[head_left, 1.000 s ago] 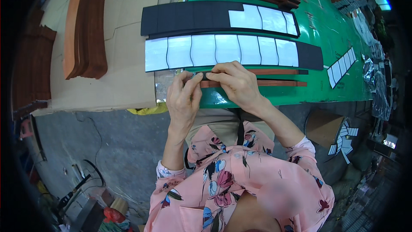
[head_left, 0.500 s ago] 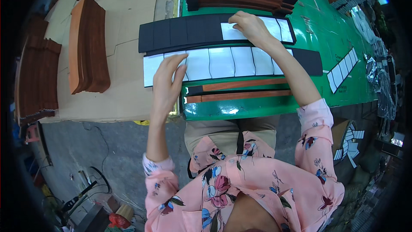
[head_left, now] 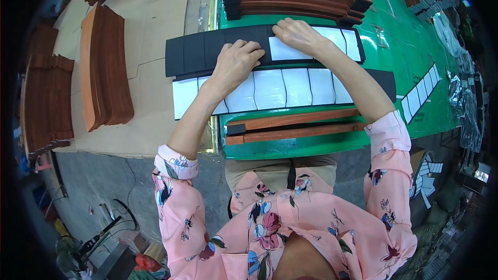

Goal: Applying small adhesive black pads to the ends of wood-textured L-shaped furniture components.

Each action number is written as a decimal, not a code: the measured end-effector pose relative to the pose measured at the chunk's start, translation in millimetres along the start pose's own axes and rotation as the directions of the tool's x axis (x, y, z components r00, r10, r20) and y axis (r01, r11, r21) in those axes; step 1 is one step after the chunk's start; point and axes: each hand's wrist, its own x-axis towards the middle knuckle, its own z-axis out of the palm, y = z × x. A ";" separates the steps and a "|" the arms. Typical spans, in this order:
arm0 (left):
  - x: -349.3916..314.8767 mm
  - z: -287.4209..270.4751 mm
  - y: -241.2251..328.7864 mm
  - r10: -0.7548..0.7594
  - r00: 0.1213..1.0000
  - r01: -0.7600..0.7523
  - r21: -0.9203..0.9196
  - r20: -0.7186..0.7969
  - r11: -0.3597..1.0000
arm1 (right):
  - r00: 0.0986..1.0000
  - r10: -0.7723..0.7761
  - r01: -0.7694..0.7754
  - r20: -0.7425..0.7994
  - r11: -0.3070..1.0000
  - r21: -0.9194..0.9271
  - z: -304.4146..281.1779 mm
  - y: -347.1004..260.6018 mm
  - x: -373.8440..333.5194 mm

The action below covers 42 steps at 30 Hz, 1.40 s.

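Though their undersides are hidden (whether either grasps anything, I cannot tell), the left hand [head_left: 237,64] and right hand [head_left: 296,37] arch palm-down over the black strip [head_left: 193,54], just beyond the white-panelled strip [head_left: 268,88].

A grey floor [head_left: 104,186] stretches below the desk [head_left: 399,54], whose top is glossy green on the right and covered with brown cardboard [head_left: 150,85] on the left. Light glints off the green. A red bag [head_left: 147,262] sits amid floor clutter, lower left.
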 end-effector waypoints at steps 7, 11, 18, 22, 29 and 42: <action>2.1 8.4 10.5 0.031 0.999 -0.030 0.030 -0.035 0.999 | 0.951 0.310 -0.288 -0.024 0.909 0.301 -4.8 20.8 -12.0; 3.2 1.7 4.3 0.063 0.997 -0.063 0.001 0.037 0.998 | 0.747 0.601 -0.426 0.283 0.105 0.899 -48.0 30.3 -52.9; -0.4 -53.1 73.7 -0.095 0.989 0.065 -0.247 -0.110 0.967 | 0.666 0.658 -0.319 0.351 -0.175 0.932 -106.9 -6.3 -208.5; -15.5 -23.5 185.5 0.037 0.969 -0.120 -0.338 -0.243 0.933 | 0.545 0.755 -0.301 0.364 -0.229 0.926 -103.0 -42.6 -278.3; -3.0 50.8 266.4 -0.182 0.954 0.076 -0.394 -0.240 0.916 | 0.645 0.762 -0.466 -0.060 0.453 0.760 -89.6 -87.4 -303.3; 4.2 69.3 275.2 -0.245 0.942 0.168 -0.308 -0.230 0.936 | 0.719 0.639 -0.472 -0.272 0.736 0.485 -65.6 -86.6 -301.9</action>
